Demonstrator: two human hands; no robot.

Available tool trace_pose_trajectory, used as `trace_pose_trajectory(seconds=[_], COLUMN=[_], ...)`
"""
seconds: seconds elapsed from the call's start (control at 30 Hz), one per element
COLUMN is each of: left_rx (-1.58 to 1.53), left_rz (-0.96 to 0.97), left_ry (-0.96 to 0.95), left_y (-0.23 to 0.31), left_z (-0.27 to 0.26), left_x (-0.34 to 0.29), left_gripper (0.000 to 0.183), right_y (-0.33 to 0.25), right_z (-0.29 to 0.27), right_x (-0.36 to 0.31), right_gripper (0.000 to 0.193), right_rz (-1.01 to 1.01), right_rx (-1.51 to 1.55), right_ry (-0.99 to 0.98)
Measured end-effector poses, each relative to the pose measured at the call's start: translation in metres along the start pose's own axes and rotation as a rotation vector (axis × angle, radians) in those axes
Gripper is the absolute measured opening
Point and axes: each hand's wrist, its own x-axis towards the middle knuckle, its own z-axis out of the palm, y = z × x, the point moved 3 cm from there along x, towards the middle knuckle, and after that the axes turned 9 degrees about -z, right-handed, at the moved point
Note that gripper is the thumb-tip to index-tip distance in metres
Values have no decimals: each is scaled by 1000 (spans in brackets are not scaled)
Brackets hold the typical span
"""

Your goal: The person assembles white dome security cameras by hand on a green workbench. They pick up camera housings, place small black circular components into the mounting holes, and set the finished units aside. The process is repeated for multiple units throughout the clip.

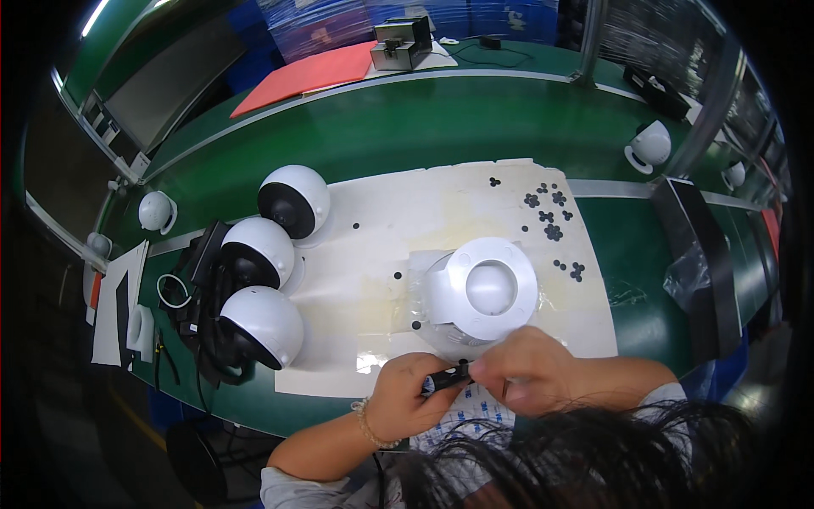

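My left hand (409,394) is wrapped round a short dark, pen-like cylinder (441,379) with a lighter patch. At that cylinder's right end, the fingers of my right hand (530,373) are pinched together; what they hold is too small to make out. Just beyond both hands, a white ring-shaped base (524,293) faces up on a white rounded device, which rests on clear plastic. Under my hands lies a white sheet with blue print (466,417), partly covered by them and by hair. Small black round pads (554,232) are scattered in clusters on the board's right side.
Several white ball-shaped devices with black fronts (263,327) stand left on the pale board (339,271). Beside them are black cables (222,339) and pliers (163,356). A long black box (699,271) stands right. A metal device (402,44) and red sheet (309,75) lie beyond.
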Motion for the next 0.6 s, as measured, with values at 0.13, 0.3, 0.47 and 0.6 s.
trace_pose_trajectory(seconds=[0.13, 0.3, 0.47, 0.6], left_rx=[-39, 396, 517, 521], left_rz=[-56, 280, 350, 321], left_ry=[-47, 368, 102, 83], left_y=[-3, 13, 9, 11], left_z=[0, -2, -3, -3], left_x=[0, -3, 0, -6], left_gripper=[21, 28, 24, 28], right_y=[-10, -2, 22, 22], right_z=[8, -26, -61, -63], right_x=[-10, 1, 16, 18], right_gripper=[44, 55, 59, 56], right_rz=[-123, -78, 261, 346], right_rx=[-25, -366, -40, -56], right_ry=[-70, 283, 396, 309])
